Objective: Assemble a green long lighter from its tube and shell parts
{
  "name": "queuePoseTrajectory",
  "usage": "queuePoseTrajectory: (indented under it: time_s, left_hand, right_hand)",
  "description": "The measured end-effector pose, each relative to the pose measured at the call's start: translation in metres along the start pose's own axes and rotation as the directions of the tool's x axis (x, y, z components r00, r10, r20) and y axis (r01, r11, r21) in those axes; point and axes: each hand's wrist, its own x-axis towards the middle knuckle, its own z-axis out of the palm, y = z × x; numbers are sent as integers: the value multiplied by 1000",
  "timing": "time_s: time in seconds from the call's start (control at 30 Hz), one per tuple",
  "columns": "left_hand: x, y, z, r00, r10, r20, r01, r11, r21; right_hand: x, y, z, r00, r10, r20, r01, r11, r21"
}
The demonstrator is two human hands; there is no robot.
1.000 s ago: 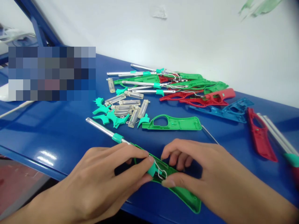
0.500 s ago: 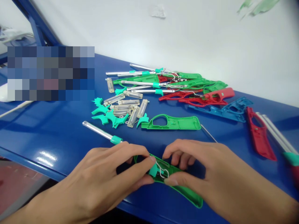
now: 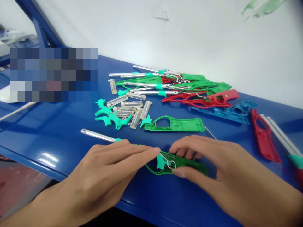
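Note:
Both my hands hold one green lighter shell [image 3: 189, 163] that lies on the blue table [image 3: 59, 132] near its front edge. A metal tube [image 3: 97, 135] sticks out of it to the left. My left hand [image 3: 106, 170] lies over the tube end, index finger stretched to a teal trigger piece [image 3: 161, 162] with thin white wires. My right hand [image 3: 213, 167] pinches the shell's handle part between thumb and fingers. Another green shell half [image 3: 175, 124] lies just behind my hands.
Behind lie teal trigger pieces [image 3: 106, 115], clear fuel tanks [image 3: 129, 107], and a heap of metal tubes with green, red and blue shells [image 3: 189, 88]. A red shell [image 3: 264, 137] and tubes [image 3: 281, 135] lie at right. A white wall stands behind; a blurred patch covers the left.
The green shell with its tube has turned flatter and swung away from me, the tube tip sliding left. My left index finger has stretched out over the trigger piece.

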Motion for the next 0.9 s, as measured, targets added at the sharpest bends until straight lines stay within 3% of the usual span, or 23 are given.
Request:
queuePoseTrajectory:
  time_s: [0.2,0.47,0.6,0.9]
  left_hand:
    - [6,3,-1,999,-24,-30,23,1000,-20]
    - [6,3,2,999,-13,-30,13,1000,-9]
    - [3,3,2,999,2,-32,-2,1000,-5]
    - [6,3,3,999,39,-12,-38,998,52]
  right_hand:
    - [-2,-4,6,996,-8,-86,3,998,-61]
    - [9,-16,18,970,-102,-220,102,995,-10]
    - [11,-18,26,956,-82,-281,88,996,9]
    - [13,-20,27,962,-3,-273,31,995,96]
